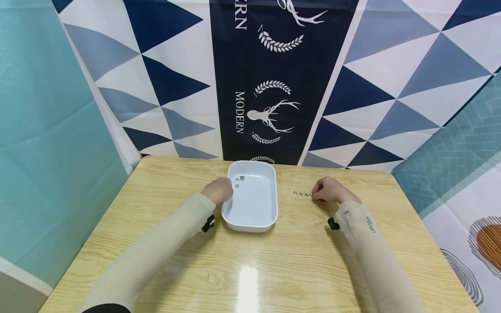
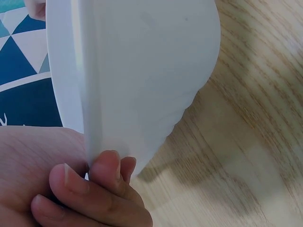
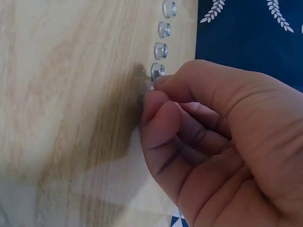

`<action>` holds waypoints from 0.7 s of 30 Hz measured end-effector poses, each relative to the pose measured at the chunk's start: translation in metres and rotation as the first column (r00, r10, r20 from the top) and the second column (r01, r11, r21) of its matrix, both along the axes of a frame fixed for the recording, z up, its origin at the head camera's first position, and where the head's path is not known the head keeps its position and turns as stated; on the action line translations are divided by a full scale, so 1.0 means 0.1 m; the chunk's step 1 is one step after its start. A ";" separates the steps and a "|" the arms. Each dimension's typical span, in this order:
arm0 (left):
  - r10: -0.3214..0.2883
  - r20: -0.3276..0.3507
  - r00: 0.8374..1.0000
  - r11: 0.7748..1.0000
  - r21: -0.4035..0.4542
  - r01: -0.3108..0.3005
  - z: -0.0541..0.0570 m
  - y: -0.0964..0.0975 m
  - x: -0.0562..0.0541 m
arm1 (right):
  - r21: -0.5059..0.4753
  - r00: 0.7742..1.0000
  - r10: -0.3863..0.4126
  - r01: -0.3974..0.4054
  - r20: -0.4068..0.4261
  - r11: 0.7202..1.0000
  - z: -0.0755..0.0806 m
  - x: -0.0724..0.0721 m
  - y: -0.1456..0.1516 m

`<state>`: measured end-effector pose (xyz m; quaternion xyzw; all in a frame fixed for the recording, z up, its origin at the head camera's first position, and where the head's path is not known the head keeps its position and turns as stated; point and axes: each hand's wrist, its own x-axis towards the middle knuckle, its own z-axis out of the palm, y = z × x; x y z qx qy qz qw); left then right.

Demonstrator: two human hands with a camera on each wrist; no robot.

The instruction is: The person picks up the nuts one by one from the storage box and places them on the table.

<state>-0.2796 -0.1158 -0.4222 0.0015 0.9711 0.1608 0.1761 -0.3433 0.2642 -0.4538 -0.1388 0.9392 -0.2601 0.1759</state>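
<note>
A white rectangular tray (image 1: 253, 206) stands on the wooden table with three small metal nuts (image 1: 242, 178) in its far left part. My left hand (image 1: 218, 190) grips the tray's left side; in the left wrist view, the curled fingers (image 2: 102, 201) lie against its outer wall. To the right of the tray, several silver flange nuts (image 3: 161, 51) form a short row on the table. At the row's right end my right hand (image 1: 330, 190) pinches a small shiny piece, apparently another flange nut, mostly hidden by thumb and forefinger. These fingertips are right beside the last visible nut (image 3: 157, 70).
The wooden table (image 1: 219, 265) reaches back to a patterned cloth (image 1: 266, 87) hanging behind it. Teal cloth (image 1: 58, 130) hangs along the left side, and another patterned cloth (image 1: 458, 152) is on the right.
</note>
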 end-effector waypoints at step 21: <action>-0.012 -0.027 1.000 1.000 -0.013 0.012 0.01 0.00 0.03 | 0.013 0.991 -0.104 0.103 0.080 0.995 -0.02 0.04 -0.02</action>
